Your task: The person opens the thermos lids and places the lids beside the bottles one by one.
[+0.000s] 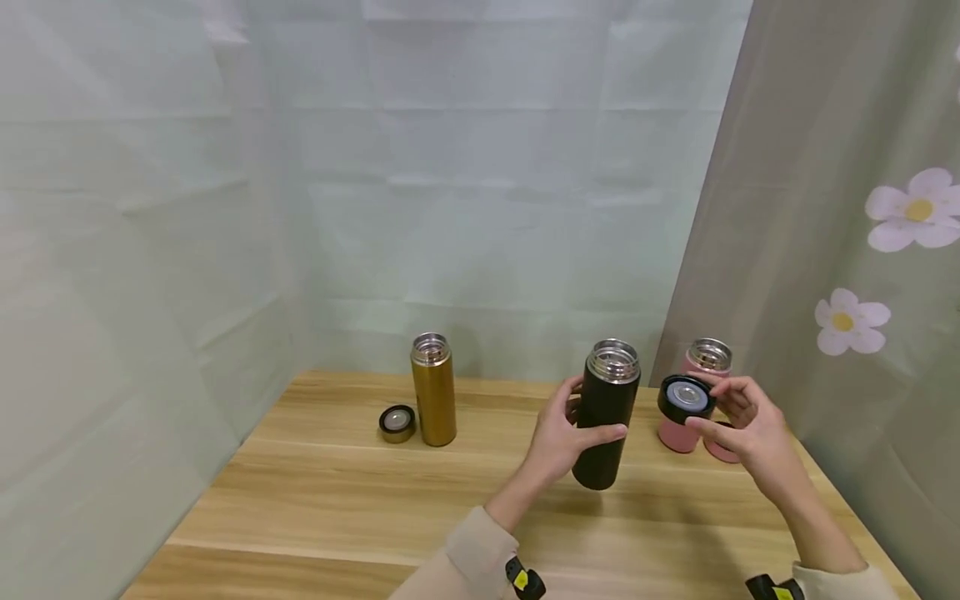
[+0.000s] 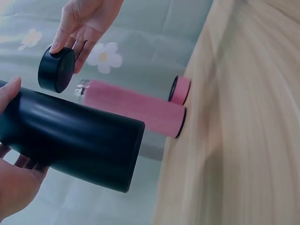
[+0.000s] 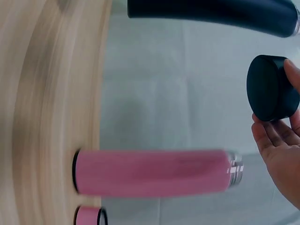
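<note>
My left hand (image 1: 558,433) grips a black thermos bottle (image 1: 606,417) round its body, tilted slightly and held off the table. Its steel threaded mouth is uncovered. To the right, my right hand (image 1: 757,429) pinches a black lid (image 1: 686,397) between thumb and fingers, apart from the bottle. The lid's pale inner side faces the head camera. Behind that lid, partly hidden in the head view, a pink thermos bottle (image 3: 154,172) stands uncapped on the table. A pink lid (image 2: 180,90) lies beside its base.
Farther left on the wooden table (image 1: 322,492) stands an uncapped gold thermos bottle (image 1: 434,396), with its gold lid (image 1: 397,423) lying inner side up next to it. Pale cloth (image 1: 480,208) hangs behind the table, and a flowered curtain (image 1: 840,392) hangs on the right.
</note>
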Demonstrator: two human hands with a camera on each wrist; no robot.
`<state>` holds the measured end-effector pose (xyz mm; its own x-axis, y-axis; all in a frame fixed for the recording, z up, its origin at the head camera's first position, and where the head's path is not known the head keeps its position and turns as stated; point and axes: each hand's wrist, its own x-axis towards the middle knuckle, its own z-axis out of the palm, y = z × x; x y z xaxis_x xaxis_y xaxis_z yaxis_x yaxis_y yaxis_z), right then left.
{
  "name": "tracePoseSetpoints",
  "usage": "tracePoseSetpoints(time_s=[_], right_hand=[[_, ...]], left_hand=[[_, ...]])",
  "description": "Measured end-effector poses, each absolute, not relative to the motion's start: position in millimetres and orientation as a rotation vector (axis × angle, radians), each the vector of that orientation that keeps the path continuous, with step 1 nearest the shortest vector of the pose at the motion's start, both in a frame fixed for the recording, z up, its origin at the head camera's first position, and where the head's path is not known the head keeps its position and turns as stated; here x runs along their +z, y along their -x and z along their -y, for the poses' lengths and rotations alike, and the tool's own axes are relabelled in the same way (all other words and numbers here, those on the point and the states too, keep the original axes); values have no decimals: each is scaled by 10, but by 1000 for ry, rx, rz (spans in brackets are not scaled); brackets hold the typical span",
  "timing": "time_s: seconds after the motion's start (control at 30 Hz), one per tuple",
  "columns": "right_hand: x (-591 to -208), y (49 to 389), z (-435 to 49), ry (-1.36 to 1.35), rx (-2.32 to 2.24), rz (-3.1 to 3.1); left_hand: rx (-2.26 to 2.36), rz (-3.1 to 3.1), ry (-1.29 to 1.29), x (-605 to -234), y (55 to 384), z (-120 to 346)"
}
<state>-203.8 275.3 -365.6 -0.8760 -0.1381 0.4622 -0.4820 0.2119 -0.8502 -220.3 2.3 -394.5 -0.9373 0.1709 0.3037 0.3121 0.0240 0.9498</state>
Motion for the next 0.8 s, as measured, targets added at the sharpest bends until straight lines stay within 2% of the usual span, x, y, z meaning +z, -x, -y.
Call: tracePoseSetpoints(time_s=[0.8], right_hand=[[-3757,1985,-3726,-529,1871,2097]], left_hand=[[-1986,2269,521,-3956,2308,-991]])
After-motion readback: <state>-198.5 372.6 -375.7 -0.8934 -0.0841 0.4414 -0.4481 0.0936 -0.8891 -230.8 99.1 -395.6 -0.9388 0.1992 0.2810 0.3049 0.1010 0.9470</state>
